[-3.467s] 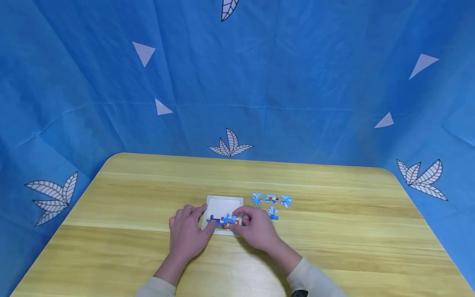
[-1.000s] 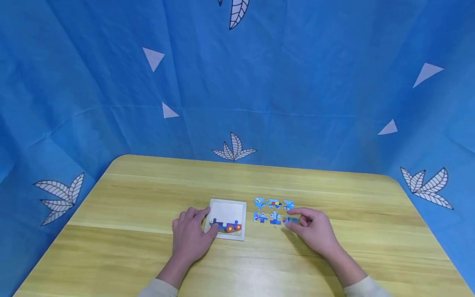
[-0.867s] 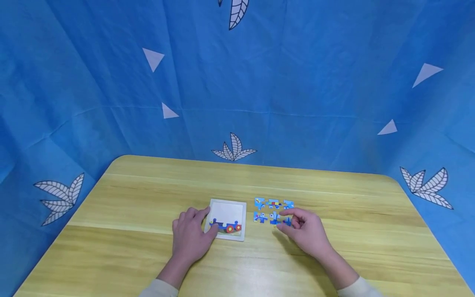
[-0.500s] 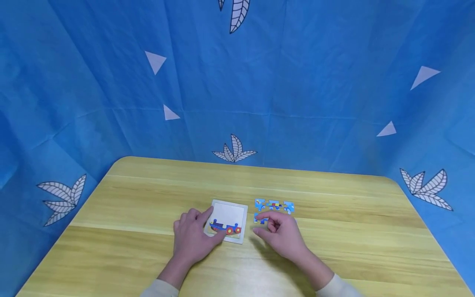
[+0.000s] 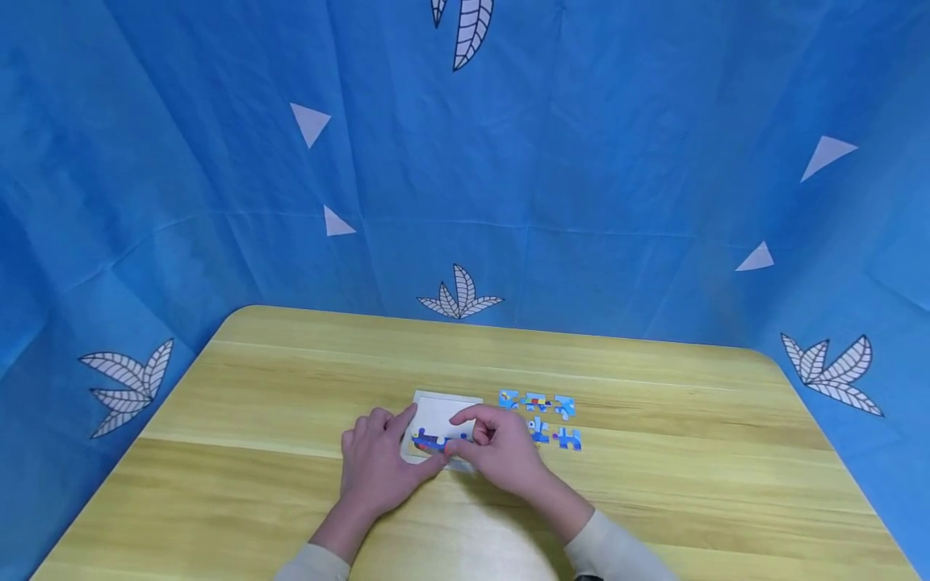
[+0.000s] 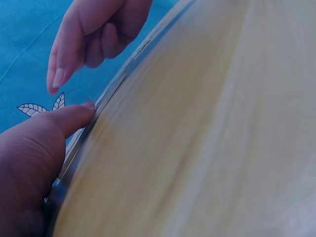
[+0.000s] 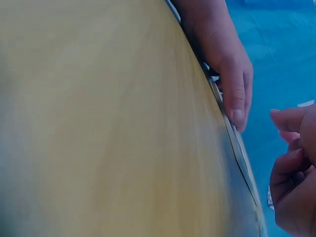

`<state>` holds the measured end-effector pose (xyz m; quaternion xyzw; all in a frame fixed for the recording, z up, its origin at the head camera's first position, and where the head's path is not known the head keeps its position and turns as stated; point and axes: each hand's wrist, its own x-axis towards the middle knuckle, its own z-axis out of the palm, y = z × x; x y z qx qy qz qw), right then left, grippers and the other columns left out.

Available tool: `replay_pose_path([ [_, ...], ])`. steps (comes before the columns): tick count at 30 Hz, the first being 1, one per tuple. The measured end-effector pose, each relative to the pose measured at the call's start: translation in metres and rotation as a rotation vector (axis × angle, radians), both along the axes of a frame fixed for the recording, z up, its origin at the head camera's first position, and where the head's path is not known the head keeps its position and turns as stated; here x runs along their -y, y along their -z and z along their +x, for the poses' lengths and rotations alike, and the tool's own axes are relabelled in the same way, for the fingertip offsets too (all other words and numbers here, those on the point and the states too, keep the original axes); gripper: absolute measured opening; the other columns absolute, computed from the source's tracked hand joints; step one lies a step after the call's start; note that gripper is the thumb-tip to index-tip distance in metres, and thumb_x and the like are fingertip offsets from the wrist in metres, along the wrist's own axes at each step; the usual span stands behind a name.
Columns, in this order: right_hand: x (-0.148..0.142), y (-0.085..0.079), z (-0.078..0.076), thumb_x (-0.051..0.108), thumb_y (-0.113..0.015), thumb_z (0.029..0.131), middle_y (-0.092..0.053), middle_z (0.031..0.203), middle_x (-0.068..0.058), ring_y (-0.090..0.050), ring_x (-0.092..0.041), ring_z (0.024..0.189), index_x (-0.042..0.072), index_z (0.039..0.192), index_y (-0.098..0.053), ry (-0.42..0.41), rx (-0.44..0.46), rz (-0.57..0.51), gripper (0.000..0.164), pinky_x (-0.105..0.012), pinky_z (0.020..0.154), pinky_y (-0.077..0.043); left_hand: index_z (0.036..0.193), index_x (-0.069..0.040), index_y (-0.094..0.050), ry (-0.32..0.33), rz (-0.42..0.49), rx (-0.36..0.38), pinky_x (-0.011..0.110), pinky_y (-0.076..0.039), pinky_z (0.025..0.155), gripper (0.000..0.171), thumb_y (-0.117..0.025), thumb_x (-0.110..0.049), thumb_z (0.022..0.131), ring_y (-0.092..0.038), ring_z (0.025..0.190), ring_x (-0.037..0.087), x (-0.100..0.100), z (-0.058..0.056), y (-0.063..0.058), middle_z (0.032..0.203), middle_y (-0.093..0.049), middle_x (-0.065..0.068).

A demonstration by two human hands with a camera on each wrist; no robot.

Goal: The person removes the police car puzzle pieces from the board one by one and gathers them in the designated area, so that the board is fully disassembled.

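A small jigsaw puzzle in a white tray (image 5: 441,394) lies mid-table in the head view. Joined pieces (image 5: 429,440), mostly dark blue with some red, line its lower part, and its upper part is bare white. My left hand (image 5: 381,460) rests at the tray's left side, forefinger along the left edge and straight thumb at the lower edge. Over the tray's right part is my right hand (image 5: 501,452), thumb and forefinger apart with nothing visible between them. In the left wrist view, my left thumb (image 6: 74,118) lies on the tray's edge below the right hand's fingers.
Several loose light-blue puzzle pieces (image 5: 538,401) lie in two rows to the right of the tray; the right hand covers part of the lower row. The wooden table (image 5: 676,452) has a blue cloth (image 5: 617,161) with white leaf prints behind it.
3.5 seconds ago my right hand held a blue puzzle piece over the tray. One second ago it was at the loose pieces; it has moved left, back over the tray. My left thumb has shifted right.
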<state>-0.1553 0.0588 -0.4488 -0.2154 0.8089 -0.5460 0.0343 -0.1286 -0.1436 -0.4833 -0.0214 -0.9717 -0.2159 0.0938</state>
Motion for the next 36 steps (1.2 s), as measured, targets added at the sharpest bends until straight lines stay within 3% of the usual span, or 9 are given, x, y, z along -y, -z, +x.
replay_pose_path([
  [6,0.012,0.002,-0.008,0.011,-0.080,0.086,-0.036,0.057,0.006,-0.034,-0.006,0.048,0.008,0.104,-0.074,-0.004,0.036,0.033,0.019,-0.027,0.057,-0.038,0.140,-0.015,-0.060,0.020,0.033,0.007,0.041,-0.026,0.078,0.101,-0.071,-0.081,0.064,-0.040,0.087,0.022,0.003,0.001,-0.001,0.097,-0.048,-0.001],
  [13,0.020,0.003,-0.013,0.007,-0.081,0.082,-0.037,0.058,0.007,-0.035,-0.007,0.052,0.005,0.102,-0.073,-0.033,0.009,0.041,0.022,-0.025,0.056,-0.035,0.139,-0.009,-0.060,0.084,0.137,0.002,0.043,-0.027,0.082,0.091,-0.087,-0.055,0.065,-0.044,0.095,0.022,0.011,0.001,-0.003,0.105,-0.053,0.001],
  [20,0.025,0.009,-0.015,0.011,-0.083,0.081,-0.040,0.056,0.007,-0.037,-0.007,0.051,0.008,0.104,-0.074,-0.074,0.081,0.083,0.025,-0.024,0.055,-0.034,0.139,-0.008,-0.060,0.096,0.155,0.023,0.044,-0.027,0.083,0.088,-0.086,-0.051,0.067,-0.044,0.096,0.022,0.014,0.002,-0.003,0.106,-0.053,0.000],
  [30,0.027,0.012,-0.017,0.010,-0.084,0.080,-0.044,0.057,0.006,-0.039,-0.007,0.050,0.009,0.108,-0.073,-0.098,0.099,0.193,0.030,-0.025,0.054,-0.036,0.139,-0.008,-0.060,0.106,0.136,0.016,0.042,-0.026,0.082,0.087,-0.085,-0.052,0.068,-0.042,0.092,0.021,0.014,0.002,-0.002,0.101,-0.050,-0.003],
  [36,0.027,0.013,-0.018,0.008,-0.081,0.081,-0.045,0.058,0.006,-0.041,-0.007,0.052,0.010,0.107,-0.074,-0.110,0.105,0.222,0.028,-0.026,0.058,-0.039,0.140,-0.006,-0.059,0.138,0.177,0.030,0.043,-0.025,0.083,0.086,-0.087,-0.044,0.068,-0.041,0.092,0.020,0.016,0.003,-0.004,0.099,-0.049,-0.005],
])
